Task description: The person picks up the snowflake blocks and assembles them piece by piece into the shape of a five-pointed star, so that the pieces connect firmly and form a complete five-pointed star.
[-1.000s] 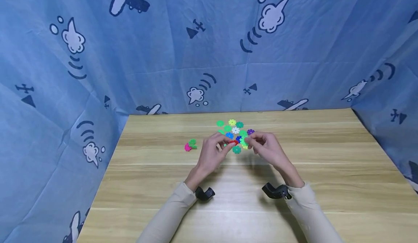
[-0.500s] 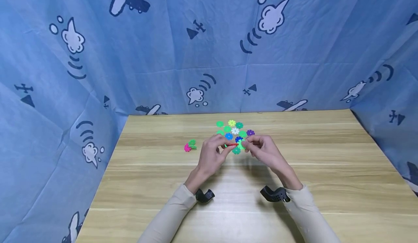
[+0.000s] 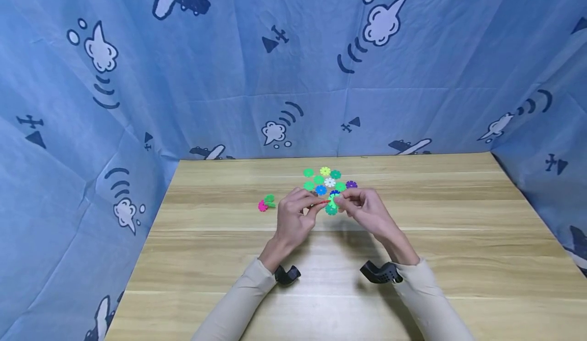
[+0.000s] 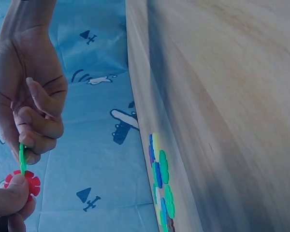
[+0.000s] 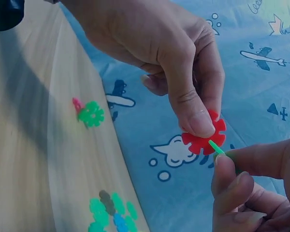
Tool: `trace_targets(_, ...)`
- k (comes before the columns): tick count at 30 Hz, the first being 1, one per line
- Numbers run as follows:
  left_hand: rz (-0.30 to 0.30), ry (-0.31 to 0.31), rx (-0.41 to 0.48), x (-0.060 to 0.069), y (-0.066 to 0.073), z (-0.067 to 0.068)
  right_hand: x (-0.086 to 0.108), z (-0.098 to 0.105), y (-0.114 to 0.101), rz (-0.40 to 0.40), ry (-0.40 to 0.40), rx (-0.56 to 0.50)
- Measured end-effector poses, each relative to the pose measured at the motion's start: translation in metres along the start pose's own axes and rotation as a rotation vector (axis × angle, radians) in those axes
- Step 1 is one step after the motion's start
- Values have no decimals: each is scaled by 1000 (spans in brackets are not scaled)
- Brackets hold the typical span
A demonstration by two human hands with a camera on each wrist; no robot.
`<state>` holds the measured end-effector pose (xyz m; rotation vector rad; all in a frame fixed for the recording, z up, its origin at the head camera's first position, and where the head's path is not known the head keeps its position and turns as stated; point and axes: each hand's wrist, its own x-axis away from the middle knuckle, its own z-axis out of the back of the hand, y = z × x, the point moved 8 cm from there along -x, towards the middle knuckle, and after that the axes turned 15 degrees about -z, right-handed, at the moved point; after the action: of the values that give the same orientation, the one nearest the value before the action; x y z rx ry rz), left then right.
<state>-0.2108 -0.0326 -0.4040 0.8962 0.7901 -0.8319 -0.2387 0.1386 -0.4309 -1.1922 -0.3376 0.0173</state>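
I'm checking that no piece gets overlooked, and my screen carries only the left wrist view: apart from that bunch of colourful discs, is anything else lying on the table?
Observer: Yes. The head view shows a small cluster of joined pink and green notched discs on the pale wooden table, to the left of the left hand.
Operator: Useful. Could a sleeve be brushing the bunched pieces?
Observer: No; in the head view, both long beige sleeves end at the wrists, well short of the loose multicoloured notched discs.
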Motion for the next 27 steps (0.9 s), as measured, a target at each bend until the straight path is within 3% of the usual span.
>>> trace_targets(9,-78,-19,-4,-2,3,2,2,-2,0,33,-37,16)
trace_targets(12,-79,-28,-8,-3,3,2,3,-1,0,21,-25,26)
trace_targets(20,60,-88,18,-3,-8,-7,-5,16,11,-55,33,26)
trace_targets(27,223,-70,83,2,-23,-5,-25,35,30,11,254,312)
